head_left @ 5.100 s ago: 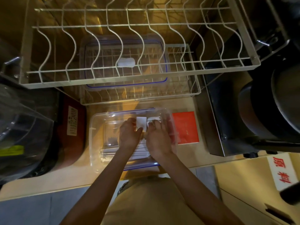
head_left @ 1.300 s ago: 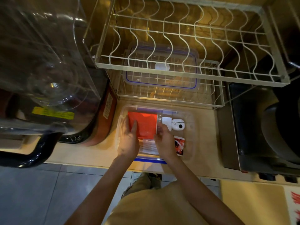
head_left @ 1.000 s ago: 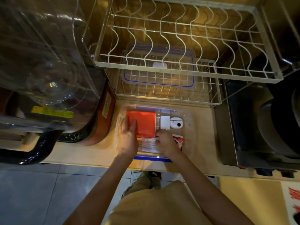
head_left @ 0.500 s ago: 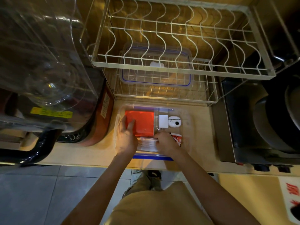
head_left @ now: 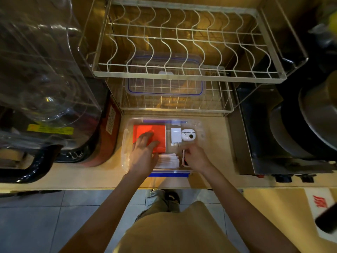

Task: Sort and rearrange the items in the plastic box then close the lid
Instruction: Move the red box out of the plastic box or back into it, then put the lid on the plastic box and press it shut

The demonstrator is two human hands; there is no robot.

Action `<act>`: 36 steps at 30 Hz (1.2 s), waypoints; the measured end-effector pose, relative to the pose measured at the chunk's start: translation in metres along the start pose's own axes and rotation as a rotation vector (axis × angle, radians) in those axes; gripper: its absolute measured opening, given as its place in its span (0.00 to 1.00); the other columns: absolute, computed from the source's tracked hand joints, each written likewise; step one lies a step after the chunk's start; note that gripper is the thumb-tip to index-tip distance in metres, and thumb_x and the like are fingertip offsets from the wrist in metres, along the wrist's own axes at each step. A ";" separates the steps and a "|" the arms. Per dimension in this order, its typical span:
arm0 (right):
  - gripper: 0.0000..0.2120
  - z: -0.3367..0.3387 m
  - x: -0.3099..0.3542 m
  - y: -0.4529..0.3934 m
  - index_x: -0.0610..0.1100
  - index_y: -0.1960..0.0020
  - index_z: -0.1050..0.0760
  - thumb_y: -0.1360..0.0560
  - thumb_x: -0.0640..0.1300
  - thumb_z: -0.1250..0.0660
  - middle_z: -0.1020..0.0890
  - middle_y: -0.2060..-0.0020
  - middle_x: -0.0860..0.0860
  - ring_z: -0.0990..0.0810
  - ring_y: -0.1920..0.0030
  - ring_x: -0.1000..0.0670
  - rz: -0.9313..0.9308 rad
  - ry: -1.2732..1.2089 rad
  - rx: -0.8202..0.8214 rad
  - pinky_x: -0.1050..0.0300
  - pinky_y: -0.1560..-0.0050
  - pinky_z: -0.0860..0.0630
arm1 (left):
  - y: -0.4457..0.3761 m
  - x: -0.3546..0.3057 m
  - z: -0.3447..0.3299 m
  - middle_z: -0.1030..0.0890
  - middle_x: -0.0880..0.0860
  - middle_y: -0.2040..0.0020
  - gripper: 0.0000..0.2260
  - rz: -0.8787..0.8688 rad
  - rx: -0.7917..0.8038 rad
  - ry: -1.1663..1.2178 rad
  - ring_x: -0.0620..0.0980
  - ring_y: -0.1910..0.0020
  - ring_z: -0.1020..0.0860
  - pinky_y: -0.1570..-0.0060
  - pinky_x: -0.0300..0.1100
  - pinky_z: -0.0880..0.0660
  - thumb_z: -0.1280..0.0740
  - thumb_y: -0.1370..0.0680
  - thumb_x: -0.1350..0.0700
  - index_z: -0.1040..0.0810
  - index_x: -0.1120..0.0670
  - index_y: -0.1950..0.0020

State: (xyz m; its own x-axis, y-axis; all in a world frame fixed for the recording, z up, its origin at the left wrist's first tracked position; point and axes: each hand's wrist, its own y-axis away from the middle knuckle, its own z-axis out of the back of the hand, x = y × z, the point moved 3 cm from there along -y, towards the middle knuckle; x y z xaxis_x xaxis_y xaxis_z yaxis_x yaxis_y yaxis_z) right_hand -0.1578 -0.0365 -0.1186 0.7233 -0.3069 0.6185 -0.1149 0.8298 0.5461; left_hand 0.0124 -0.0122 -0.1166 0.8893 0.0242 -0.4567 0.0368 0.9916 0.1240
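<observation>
Resting flat, left hand [head_left: 144, 154] covers red packet [head_left: 145, 129]; right hand's [head_left: 197, 158] grip unclear.

The clear plastic box [head_left: 125, 143] sits open on the counter. Inside, at the back left, a flat red-orange packet [head_left: 155, 130] lies flat. Just beside it, to the right, is a white charger plug [head_left: 176, 135], and next to that a small round white gadget [head_left: 188, 135]. White folded papers [head_left: 168, 160] lie at the front. The lid [head_left: 165, 88], clear with a blue edge, rests on the wire rack behind the box.
</observation>
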 end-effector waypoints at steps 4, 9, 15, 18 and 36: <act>0.17 -0.022 0.000 -0.001 0.36 0.43 0.23 0.26 0.32 0.45 0.20 0.44 0.39 0.23 0.43 0.41 -0.033 0.161 0.134 0.53 0.45 0.26 | 0.000 -0.005 -0.006 0.30 0.54 0.30 0.15 0.011 0.078 -0.033 0.56 0.29 0.36 0.33 0.53 0.36 0.33 0.28 0.55 0.22 0.51 0.42; 0.15 -0.031 0.002 -0.007 0.46 0.68 0.35 0.26 0.32 0.47 0.30 0.67 0.50 0.29 0.54 0.45 -0.094 0.161 0.207 0.62 0.68 0.38 | 0.006 -0.003 -0.013 0.33 0.53 0.28 0.17 0.044 0.103 0.003 0.55 0.29 0.37 0.32 0.51 0.37 0.34 0.27 0.55 0.25 0.51 0.38; 0.16 -0.030 0.004 -0.004 0.48 0.63 0.28 0.26 0.30 0.47 0.26 0.62 0.51 0.28 0.50 0.46 -0.076 0.097 0.211 0.63 0.62 0.32 | 0.007 -0.004 -0.011 0.32 0.53 0.28 0.17 0.056 0.093 0.045 0.56 0.30 0.36 0.34 0.49 0.35 0.34 0.28 0.57 0.25 0.53 0.39; 0.18 -0.024 0.006 -0.003 0.39 0.38 0.27 0.25 0.31 0.46 0.24 0.40 0.42 0.26 0.39 0.41 -0.078 0.013 0.191 0.55 0.48 0.29 | 0.005 -0.004 -0.010 0.34 0.52 0.28 0.17 0.061 0.125 0.028 0.54 0.29 0.37 0.33 0.49 0.36 0.34 0.27 0.56 0.26 0.52 0.38; 0.14 0.091 0.069 -0.028 0.42 0.40 0.24 0.22 0.38 0.43 0.18 0.47 0.43 0.21 0.47 0.45 0.367 0.219 -0.441 0.54 0.48 0.27 | -0.099 -0.016 0.096 0.22 0.61 0.41 0.18 0.103 -0.287 0.205 0.59 0.40 0.25 0.38 0.51 0.27 0.34 0.27 0.59 0.26 0.58 0.38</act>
State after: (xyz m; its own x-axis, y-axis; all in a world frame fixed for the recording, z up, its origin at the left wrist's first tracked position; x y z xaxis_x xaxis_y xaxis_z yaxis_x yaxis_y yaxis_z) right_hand -0.1666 -0.1239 -0.0398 0.8187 0.0992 0.5656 -0.1240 0.9923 0.0055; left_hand 0.0383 -0.1229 -0.0374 0.7709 0.1215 -0.6252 -0.2030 0.9773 -0.0605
